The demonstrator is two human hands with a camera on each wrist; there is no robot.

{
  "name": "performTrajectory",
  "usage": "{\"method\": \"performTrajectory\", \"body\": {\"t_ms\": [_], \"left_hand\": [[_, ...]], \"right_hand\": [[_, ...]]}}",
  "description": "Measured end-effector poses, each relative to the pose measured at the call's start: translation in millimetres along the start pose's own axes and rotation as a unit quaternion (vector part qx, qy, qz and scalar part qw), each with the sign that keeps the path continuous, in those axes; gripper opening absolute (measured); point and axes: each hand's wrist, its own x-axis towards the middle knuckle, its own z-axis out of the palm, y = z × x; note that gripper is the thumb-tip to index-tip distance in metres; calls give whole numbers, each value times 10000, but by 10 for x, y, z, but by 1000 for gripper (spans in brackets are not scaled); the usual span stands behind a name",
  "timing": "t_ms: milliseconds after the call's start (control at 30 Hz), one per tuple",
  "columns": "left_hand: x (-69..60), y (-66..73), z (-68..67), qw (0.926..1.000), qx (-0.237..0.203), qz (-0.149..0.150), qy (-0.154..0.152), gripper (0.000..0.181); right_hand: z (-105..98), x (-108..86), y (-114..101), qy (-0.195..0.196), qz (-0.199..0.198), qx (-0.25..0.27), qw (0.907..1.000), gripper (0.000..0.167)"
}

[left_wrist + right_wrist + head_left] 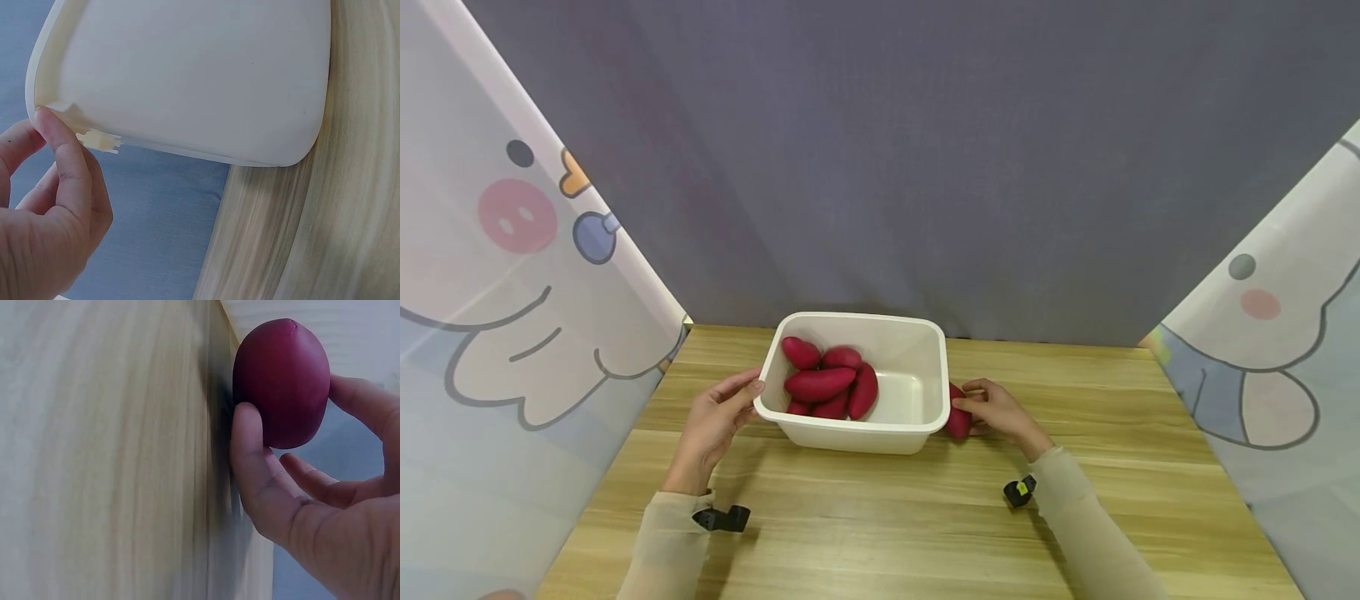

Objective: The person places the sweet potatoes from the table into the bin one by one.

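A white plastic bin (857,437) stands on the table with several dark red sweet potatoes (820,385) heaped in its left part. My left hand (715,421) pinches the bin's rim at the left end, thumb and fingers on either side of the edge in the left wrist view. Just outside the bin's right end, my right hand (1000,412) holds another sweet potato (957,422) between thumb and fingers. In the right wrist view that sweet potato (281,381) is seen end-on, close to the tabletop; whether it touches the wood I cannot tell.
Under everything is a wood-grain table (865,525). A grey curtain (910,167) hangs behind it, and cartoon-printed panels (1262,375) flank both sides. Both wrists carry a small black device (722,519) on a strap.
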Motion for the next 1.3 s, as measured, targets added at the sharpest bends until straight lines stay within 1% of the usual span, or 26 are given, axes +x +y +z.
{"method": "performTrajectory", "body": {"t_ms": [233, 433, 633, 867, 967, 1067, 1300], "left_hand": [[3, 7, 0, 10000, 28, -14, -14, 35], [10, 11, -4, 10000, 40, -54, -19, 35], [11, 18, -7, 9999, 37, -116, 8, 36], [14, 20, -7, 9999, 58, -156, 42, 34], [17, 16, -5, 9998, 74, -157, 28, 33], [13, 15, -5, 9998, 108, -167, 35, 34], [-4, 19, 3, 9999, 126, -99, 11, 37]], "right_hand": [[-91, -21, -28, 110, -168, 332, 9992, 58], [-241, -77, -165, 237, -325, 531, 9978, 60], [-380, -127, -413, 283, -619, 560, 9961, 62], [-448, -113, -805, 222, -947, 380, 9945, 63], [-431, -84, -991, 243, -1078, 343, 9933, 62], [-364, -49, -1184, 205, -1155, 291, 9927, 61], [-41, 81, -1620, -24, -1338, 123, 9909, 57]]}}
